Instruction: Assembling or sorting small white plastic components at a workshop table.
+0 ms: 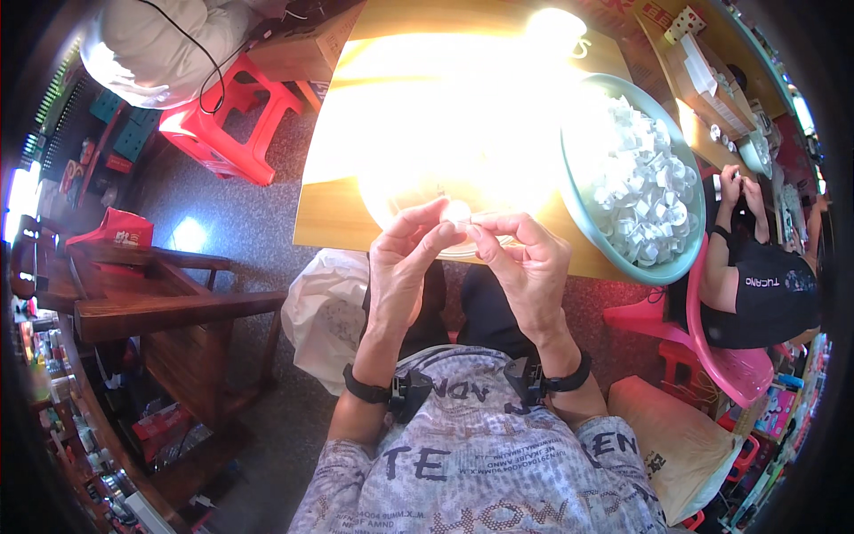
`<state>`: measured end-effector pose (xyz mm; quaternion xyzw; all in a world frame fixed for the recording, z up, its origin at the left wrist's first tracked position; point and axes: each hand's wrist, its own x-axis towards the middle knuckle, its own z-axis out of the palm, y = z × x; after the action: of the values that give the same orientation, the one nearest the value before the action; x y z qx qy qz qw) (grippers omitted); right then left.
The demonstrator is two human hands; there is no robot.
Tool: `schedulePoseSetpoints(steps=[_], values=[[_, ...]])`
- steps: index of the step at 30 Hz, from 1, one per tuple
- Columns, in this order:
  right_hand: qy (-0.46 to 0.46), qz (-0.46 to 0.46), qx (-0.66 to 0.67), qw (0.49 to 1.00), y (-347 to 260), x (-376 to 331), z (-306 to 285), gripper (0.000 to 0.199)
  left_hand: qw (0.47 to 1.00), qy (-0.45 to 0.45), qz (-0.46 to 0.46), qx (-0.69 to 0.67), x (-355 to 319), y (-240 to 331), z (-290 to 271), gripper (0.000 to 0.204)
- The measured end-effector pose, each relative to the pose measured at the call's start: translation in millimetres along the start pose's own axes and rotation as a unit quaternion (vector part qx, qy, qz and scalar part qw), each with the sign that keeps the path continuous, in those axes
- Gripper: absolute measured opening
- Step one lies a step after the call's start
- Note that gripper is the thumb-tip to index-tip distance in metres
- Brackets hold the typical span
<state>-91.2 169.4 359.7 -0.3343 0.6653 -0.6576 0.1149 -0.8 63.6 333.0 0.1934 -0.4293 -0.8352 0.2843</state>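
My left hand (402, 258) pinches a small white round piece (456, 212) between thumb and fingertips, at the near edge of the table. My right hand (531, 267) meets it from the other side, thumb and forefinger pressed together at the piece's lower right edge. Whatever lies between those right fingertips is too small to make out. Just beyond and below my hands shows the rim of a round container (464, 250), mostly washed out by glare. To the right stands a pale green basin (592, 233) heaped with small white and clear plastic pieces (648, 182).
Strong sunlight bleaches much of the wooden table (325, 209). A white cup (556, 34) stands at its far side. Left are a red stool (222, 133) and a wooden chair (178, 307). At right, another person (756, 285) sits on a pink chair (712, 343). White sacks flank me.
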Motion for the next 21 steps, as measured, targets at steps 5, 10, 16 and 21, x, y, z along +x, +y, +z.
schedulePoseSetpoints(steps=[5, 10, 16, 21], values=[[-0.005, 0.001, -0.013, 1.0, 2.2, -0.1, -0.8, 0.009, 1.0, -0.002, 0.003, 0.009, 0.3, -0.9, -1.4, 0.032], [-0.001, -0.001, -0.017, 1.0, 2.1, 1.1, -0.8, 0.008, 1.0, -0.012, 0.009, 0.018, 0.5, -2.5, -2.8, 0.035], [0.003, -0.014, -0.042, 0.999, -4.0, 3.0, -4.0, 0.007, 0.999, -0.012, 0.009, 0.033, -1.5, -1.1, -2.4, 0.037], [-0.006, -0.026, -0.049, 0.998, -1.6, 3.4, -6.8, 0.007, 0.999, -0.019, 0.002, 0.051, -2.2, -0.7, -5.8, 0.036]])
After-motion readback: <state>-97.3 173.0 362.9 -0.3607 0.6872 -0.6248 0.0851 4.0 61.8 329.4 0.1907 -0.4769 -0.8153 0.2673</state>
